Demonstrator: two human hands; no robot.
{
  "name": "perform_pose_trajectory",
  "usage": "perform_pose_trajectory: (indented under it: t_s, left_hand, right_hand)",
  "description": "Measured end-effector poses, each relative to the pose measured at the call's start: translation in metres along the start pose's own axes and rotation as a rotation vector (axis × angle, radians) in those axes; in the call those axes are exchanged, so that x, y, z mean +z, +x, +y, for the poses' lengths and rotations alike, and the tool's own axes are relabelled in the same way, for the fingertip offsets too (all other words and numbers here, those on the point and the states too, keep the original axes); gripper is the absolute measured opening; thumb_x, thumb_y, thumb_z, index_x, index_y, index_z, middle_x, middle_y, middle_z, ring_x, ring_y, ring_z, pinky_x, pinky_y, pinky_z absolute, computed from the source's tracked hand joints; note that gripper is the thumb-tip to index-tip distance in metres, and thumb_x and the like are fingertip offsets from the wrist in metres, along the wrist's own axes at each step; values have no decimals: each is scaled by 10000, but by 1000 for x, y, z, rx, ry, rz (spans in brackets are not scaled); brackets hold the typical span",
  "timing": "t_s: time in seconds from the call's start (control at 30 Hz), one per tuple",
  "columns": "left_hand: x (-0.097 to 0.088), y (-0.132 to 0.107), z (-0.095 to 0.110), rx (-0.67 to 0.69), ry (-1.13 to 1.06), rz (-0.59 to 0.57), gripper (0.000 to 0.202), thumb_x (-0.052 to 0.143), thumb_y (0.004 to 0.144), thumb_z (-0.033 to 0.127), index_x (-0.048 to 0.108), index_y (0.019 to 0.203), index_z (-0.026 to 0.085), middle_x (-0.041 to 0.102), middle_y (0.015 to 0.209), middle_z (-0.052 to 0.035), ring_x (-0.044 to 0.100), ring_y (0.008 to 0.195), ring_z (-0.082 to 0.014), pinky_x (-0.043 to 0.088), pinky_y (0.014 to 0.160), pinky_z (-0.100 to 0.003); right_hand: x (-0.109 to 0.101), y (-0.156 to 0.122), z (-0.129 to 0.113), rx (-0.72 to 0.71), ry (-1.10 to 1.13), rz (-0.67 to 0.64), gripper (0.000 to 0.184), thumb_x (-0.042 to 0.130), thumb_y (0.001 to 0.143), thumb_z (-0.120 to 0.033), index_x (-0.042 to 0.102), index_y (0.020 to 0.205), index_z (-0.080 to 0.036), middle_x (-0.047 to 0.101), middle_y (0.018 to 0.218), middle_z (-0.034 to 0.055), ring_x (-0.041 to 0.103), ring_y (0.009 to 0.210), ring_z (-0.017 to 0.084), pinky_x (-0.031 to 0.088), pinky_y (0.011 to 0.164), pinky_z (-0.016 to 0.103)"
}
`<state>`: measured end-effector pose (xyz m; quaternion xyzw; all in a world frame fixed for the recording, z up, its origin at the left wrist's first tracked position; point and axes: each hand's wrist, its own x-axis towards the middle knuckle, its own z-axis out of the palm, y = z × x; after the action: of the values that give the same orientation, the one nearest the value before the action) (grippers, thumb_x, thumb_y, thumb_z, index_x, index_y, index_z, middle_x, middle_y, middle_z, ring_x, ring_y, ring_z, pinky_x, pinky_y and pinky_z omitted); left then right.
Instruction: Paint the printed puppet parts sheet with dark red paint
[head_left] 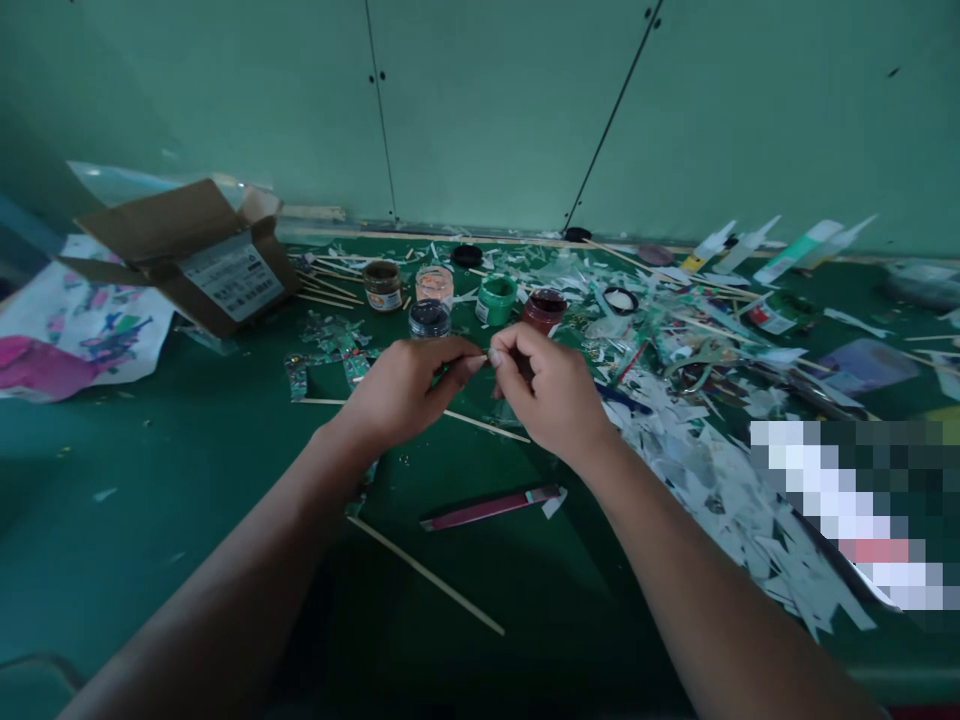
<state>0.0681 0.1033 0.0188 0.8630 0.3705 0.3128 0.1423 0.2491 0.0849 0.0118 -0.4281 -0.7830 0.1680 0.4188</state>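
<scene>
My left hand (401, 385) and my right hand (551, 390) meet fingertip to fingertip over the middle of the table. Both pinch, and a tiny pale bit shows between them, too small to name. Below the hands, a thin wooden stick (487, 426) lies on the green tabletop, and another stick (427, 575) sits closer to me. Between these rests a slim pink tool (484, 509) with a silvery end and a white scrap at its tip. Just behind my fingers stand a dark-red jar (544, 308), a green jar (496, 299) and a dark jar (430, 318), all without lids.
An open cardboard box (225, 270) stands at the back left by a printed sheet (135, 330). White paper scraps (697, 480) cover the right side, with scissors (701, 362) among them. Glue bottles (799, 250) lean at the back right, before a green wall (487, 110).
</scene>
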Motion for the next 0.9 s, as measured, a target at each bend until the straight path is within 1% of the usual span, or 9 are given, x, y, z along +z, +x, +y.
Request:
perform_pose_trajectory:
  t_s: [0.07, 0.13, 0.27, 0.33, 0.43, 0.57, 0.63, 0.73, 0.9]
  left_hand:
    - [-1, 1, 1, -2, -5, -40, 259, 467, 939, 248, 699, 929, 135, 689, 728, -29, 569, 571, -98, 368, 507, -187]
    - [-1, 1, 1, 18, 6, -30, 233, 485, 922, 209, 705, 918, 133, 696, 730, -31, 582, 580, -99, 366, 507, -185]
    - [1, -1, -5, 113, 18, 95, 202, 547, 872, 169, 737, 940, 165, 735, 771, -33, 663, 657, -128, 441, 576, -196]
    - [2, -2, -8, 118, 9, 132, 205, 574, 860, 180, 749, 967, 189, 754, 816, -34, 697, 713, -146, 476, 610, -205]
    - [2, -3, -11, 110, 30, 116, 209, 600, 861, 215, 749, 1008, 210, 764, 852, -34, 714, 758, -165, 495, 632, -217]
    - [-1, -2, -7, 102, 61, 63, 240, 555, 903, 256, 728, 1055, 188, 754, 904, -53, 702, 789, -169, 478, 639, -222]
    - [-2, -1, -5, 73, 50, 38, 262, 505, 925, 246, 717, 1056, 163, 741, 878, -56, 683, 752, -150, 450, 607, -205]
    - [-1, -1, -4, 47, 36, 13, 260, 481, 930, 238, 715, 969, 132, 714, 777, -44, 648, 674, -127, 423, 580, -195]
    - [3, -3, -8, 54, 9, 94, 212, 526, 881, 206, 721, 951, 162, 732, 790, -27, 662, 683, -124, 447, 611, -194]
  right_hand:
    - [2, -1, -1, 6, -12, -7, 120, 415, 902, -213, 444, 786, -219, 528, 624, -8, 434, 502, 107, 307, 504, 262]
    - [3, -1, -1, 9, -14, -8, 121, 409, 900, -203, 442, 784, -216, 529, 624, -5, 437, 509, 109, 309, 506, 263]
    - [4, -2, -3, 7, 17, -1, 123, 404, 900, -188, 433, 784, -218, 535, 626, -8, 425, 507, 102, 316, 509, 258]
    - [2, -2, -3, 6, 33, -12, 123, 407, 902, -188, 430, 785, -219, 538, 626, -12, 415, 496, 96, 316, 506, 255]
    - [-2, -1, -4, 20, 33, -53, 118, 417, 902, -193, 440, 789, -215, 549, 636, -7, 427, 494, 94, 318, 504, 254]
    - [-5, 1, -3, 39, -23, -58, 119, 424, 903, -212, 450, 786, -213, 544, 628, -5, 434, 488, 99, 310, 501, 257]
    - [-4, 1, -2, 39, -47, -46, 127, 414, 910, -228, 444, 787, -216, 531, 613, -11, 421, 468, 99, 303, 492, 255]
    - [-1, 0, 0, 22, -79, -20, 126, 406, 908, -228, 429, 784, -224, 529, 619, -8, 441, 483, 109, 314, 496, 254]
    - [5, -2, -2, 0, -81, 10, 127, 380, 902, -191, 415, 785, -226, 544, 651, 11, 487, 547, 130, 353, 543, 267]
